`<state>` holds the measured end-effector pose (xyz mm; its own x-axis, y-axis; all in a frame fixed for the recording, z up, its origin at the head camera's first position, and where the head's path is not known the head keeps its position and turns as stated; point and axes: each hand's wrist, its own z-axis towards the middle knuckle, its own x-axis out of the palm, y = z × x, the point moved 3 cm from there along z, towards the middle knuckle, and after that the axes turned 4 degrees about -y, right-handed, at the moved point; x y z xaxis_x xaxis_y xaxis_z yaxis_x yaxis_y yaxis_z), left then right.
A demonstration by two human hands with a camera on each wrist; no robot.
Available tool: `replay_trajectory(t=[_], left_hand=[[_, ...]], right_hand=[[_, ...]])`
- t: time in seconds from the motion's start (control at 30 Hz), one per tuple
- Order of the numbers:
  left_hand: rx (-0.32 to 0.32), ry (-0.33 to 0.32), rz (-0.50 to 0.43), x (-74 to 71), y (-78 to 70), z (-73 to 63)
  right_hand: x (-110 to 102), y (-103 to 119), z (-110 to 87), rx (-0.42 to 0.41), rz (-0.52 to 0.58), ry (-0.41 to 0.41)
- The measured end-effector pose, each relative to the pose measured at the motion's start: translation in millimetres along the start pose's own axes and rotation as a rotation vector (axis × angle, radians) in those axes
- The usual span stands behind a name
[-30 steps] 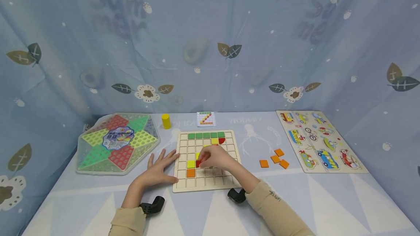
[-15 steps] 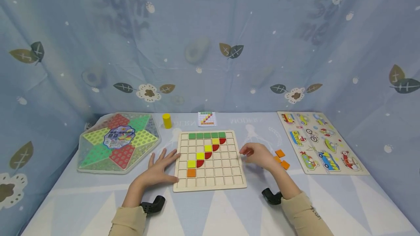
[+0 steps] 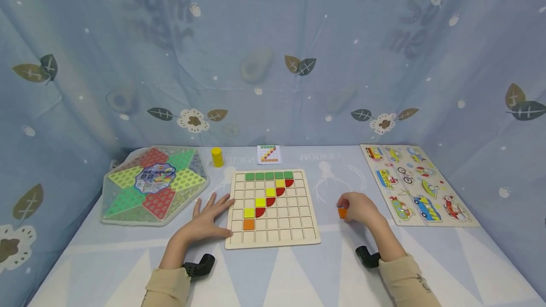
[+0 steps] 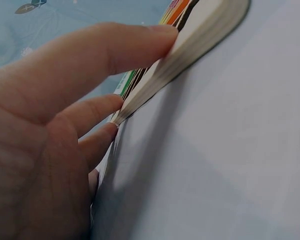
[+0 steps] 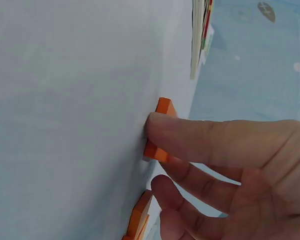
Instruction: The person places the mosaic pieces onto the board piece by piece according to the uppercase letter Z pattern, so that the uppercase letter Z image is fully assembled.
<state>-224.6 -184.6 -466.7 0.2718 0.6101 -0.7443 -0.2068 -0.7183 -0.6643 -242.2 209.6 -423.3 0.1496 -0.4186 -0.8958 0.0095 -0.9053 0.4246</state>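
Observation:
At the left edge of a wooden grid board [image 3: 294, 225], my left hand [image 3: 202, 224] lies with fingers spread, its fingertips and thumb touching the rim. Green squares [image 3: 268, 176] line the board's top row. Below them yellow squares [image 3: 260, 203] and red quarter-round pieces [image 3: 270, 202] step down diagonally to one orange square [image 3: 249, 224]. Right of the board, my right hand [image 3: 360, 208] pinches an orange square tile [image 5: 163, 106] between thumb and fingers, close over the table. Another orange tile [image 5: 139, 215] shows beside that hand in the right wrist view; in the head view the hand hides it.
A small pattern card [image 3: 269, 154] and a yellow cylinder [image 3: 217, 157] stand behind the board. A hexagonal star-patterned game box [image 3: 123, 203] lies at left, a vehicle puzzle board [image 3: 411, 198] at right. A patterned curtain [image 3: 273, 117] hangs at the back.
My right hand has left a red quarter-round piece on the board, moved right to the loose orange tiles and taken hold of one. My left hand has stayed at the board's edge.

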Motion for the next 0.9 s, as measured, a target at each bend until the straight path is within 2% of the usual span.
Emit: replay_trajectory(t=[0.13,0.27,0.4,0.53,0.67,0.77,0.9], left_hand=[[-0.001,0.0,-0.001,-0.3,-0.7,-0.2],[-0.003,-0.001,-0.003,-0.4,-1.8,0.3],[0.002,-0.002,-0.002,-0.4,-1.8,0.8],[0.004,-0.006,0.001,0.3,-1.6,0.8],[0.01,-0.01,0.003,0.1,-2.9,-0.6],[0.016,-0.009,0.004,-0.7,-4.1,-1.4],[0.015,-0.007,0.011,-1.8,-4.8,-2.0]], right_hand=[[1,8,7.2,-0.022,0.045,-0.052],[4,31,15.3,-0.051,0.19,-0.082],[18,63,19.0,-0.11,0.347,-0.046],[38,91,17.8,-0.178,0.444,0.022],[57,114,15.2,-0.25,0.471,0.098],[68,127,13.9,-0.289,0.451,0.149],[77,142,14.4,-0.322,0.396,0.16]])
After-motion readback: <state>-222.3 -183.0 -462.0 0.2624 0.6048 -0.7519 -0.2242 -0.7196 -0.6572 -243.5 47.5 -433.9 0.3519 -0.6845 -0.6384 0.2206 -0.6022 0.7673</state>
